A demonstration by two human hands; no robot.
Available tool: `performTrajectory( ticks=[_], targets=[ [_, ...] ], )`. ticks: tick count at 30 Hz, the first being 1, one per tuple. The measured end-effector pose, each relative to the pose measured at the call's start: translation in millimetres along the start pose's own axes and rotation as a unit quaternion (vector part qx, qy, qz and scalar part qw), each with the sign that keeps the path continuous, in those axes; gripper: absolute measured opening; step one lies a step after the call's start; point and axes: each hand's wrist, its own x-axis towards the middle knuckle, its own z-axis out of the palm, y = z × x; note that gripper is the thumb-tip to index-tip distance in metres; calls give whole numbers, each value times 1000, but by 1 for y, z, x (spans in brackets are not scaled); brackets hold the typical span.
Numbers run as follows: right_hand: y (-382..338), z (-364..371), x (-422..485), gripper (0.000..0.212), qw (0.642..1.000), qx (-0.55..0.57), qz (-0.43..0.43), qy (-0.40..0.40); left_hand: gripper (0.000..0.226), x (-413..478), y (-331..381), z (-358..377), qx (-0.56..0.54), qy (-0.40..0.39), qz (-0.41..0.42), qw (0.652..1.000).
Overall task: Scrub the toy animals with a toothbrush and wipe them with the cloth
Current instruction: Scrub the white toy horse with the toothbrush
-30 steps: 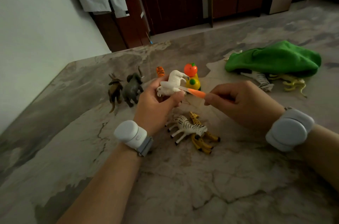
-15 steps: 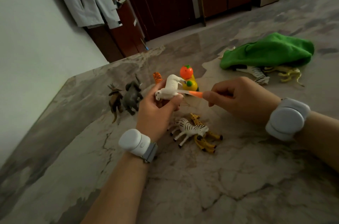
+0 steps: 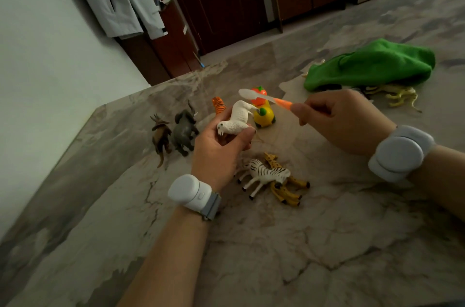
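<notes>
Your left hand (image 3: 221,153) grips the sheep (image 3: 236,120), probably light and rigid: hold its body, not the legs. Your right hand (image 3: 344,120) pinches the brush (image 3: 264,98) above it.

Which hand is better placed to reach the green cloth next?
Right. The right hand lies nearer the crumpled green cloth, though it grips the orange-handled toothbrush; the left hand holds the white toy animal.

— Which colours are seen?
— Green is shown by the cloth (image 3: 372,67), white by the sheep toy (image 3: 236,120), orange and white by the toothbrush (image 3: 281,103).
— Patterns?
— Black stripes are borne by the zebra (image 3: 266,173).
</notes>
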Motion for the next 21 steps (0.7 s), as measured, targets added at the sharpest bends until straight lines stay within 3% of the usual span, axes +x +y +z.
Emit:
performTrajectory(
  ticks=[5, 10, 14, 19, 21],
  targets=[
    [-6, 4, -3, 43, 998, -8, -30, -62, 46, 0, 0, -1, 13, 10, 0, 1000],
    [1, 2, 1, 39, 1000, 8, 14, -19, 55, 1, 0, 0, -8, 6, -10, 1000],
    [-7, 3, -4, 37, 996, -1, -14, -83, 51, 0, 0, -1, -2, 18, -7, 1000],
    [0, 4, -1, 43, 1000, 0, 10, -24, 51, 2, 0, -1, -27, 7, -15, 1000],
    [-2, 3, -3, 41, 999, 2, -1, -42, 50, 1, 1, 0, -30, 7, -11, 999]
  ],
)
